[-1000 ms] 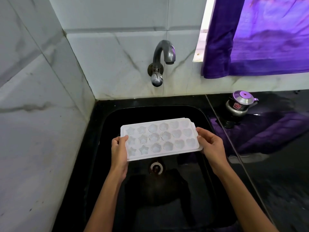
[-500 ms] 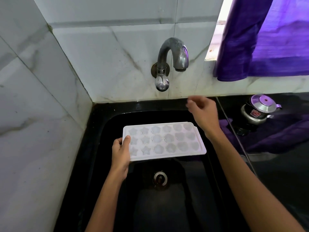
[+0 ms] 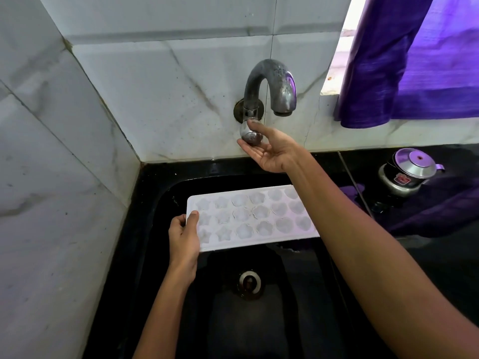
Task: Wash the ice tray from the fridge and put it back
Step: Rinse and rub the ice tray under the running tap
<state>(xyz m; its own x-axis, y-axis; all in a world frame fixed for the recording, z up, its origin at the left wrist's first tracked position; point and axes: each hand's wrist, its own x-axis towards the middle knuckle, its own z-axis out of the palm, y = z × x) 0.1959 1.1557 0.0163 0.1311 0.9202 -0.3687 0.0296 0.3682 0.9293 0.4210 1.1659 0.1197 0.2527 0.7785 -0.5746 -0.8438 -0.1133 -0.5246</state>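
A white ice tray [image 3: 248, 218] with star and flower moulds hangs level over the black sink [image 3: 155, 203]. My left hand [image 3: 184, 237] grips its left end, thumb on top. My right forearm crosses over the tray's right end and hides it. My right hand [image 3: 269, 149] is at the wall tap [image 3: 269, 86], thumb and fingers closed around its round knob [image 3: 250, 134]. No water comes from the spout.
The sink drain [image 3: 249, 281] lies below the tray. A small steel pressure cooker [image 3: 407, 172] stands on the black counter at the right. A purple curtain [image 3: 414, 55] hangs above it. Marble walls close in the left and back.
My right hand has let go of the tray's right end and risen to the tap knob. The left hand alone now holds the tray. The view has moved closer to the tap.
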